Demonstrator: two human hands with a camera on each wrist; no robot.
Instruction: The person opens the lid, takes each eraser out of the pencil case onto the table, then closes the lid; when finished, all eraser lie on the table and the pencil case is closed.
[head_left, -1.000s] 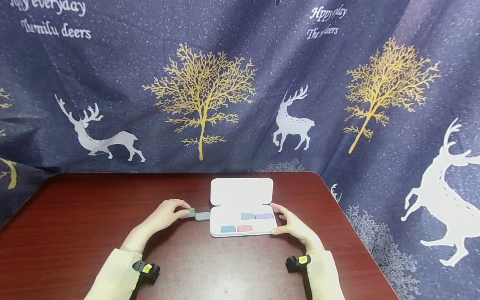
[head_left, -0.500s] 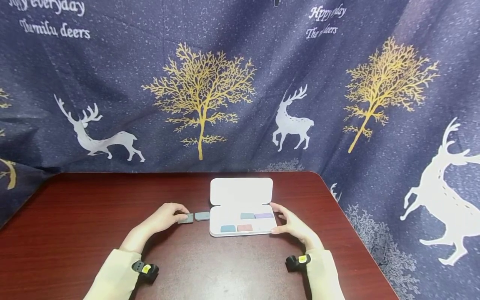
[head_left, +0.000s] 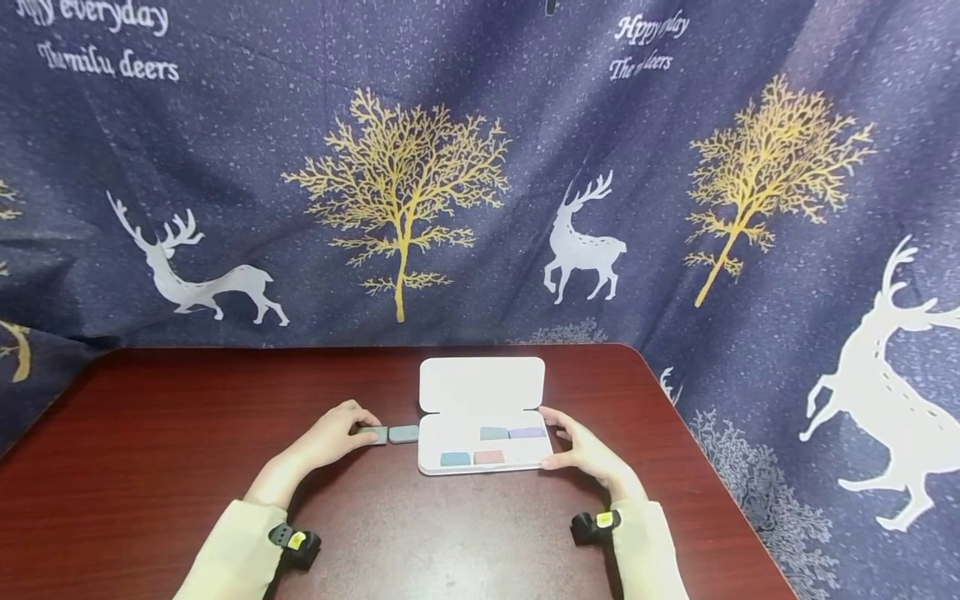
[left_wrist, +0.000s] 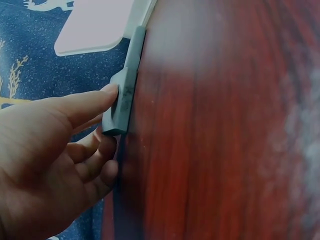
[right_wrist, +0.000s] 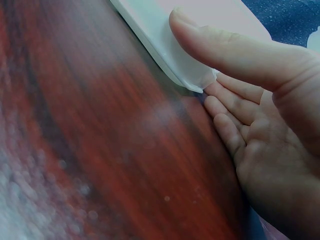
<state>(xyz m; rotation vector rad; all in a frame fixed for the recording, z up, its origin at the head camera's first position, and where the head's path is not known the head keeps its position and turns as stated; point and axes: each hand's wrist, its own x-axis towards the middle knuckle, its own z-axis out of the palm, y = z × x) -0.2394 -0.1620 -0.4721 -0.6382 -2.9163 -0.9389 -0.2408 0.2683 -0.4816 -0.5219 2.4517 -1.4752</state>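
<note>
1. While the left hand [head_left: 341,433] pinches the gray-green block [left_wrist: 122,102] between the thumb and the fingers, this block is at the table [head_left: 420,533], left of the hinged white case [head_left: 450,427]. The lower fingers are curled in, below the block.

2. I judge the block to be light and rather stiff. Its sides look matte, so it should not slip much, but the corners may chip or leave color, if it is a chalky material. The dark mark on one face could be such wear.

3. The two long sides seem the best place to take hold, as the thumb does now, with little pressure.

4. The right hand [head_left: 583,450] holds the right end of the case, its thumb at the near corner and its fingers at the far one. The case looks like thin, light plastic, which may slide easily.

5. Between the gray-green block and the case lies a blue-gray block [head_left: 403,434], in the direct way; whether the two blocks touch, I cannot tell.

6. Inside the case are a teal block [head_left: 493,433] and a purple block [head_left: 527,432] behind, a blue block [head_left: 455,459] and a pink block [head_left: 489,457] in front. The raised lid [head_left: 482,383] limits reaching from behind.
</note>
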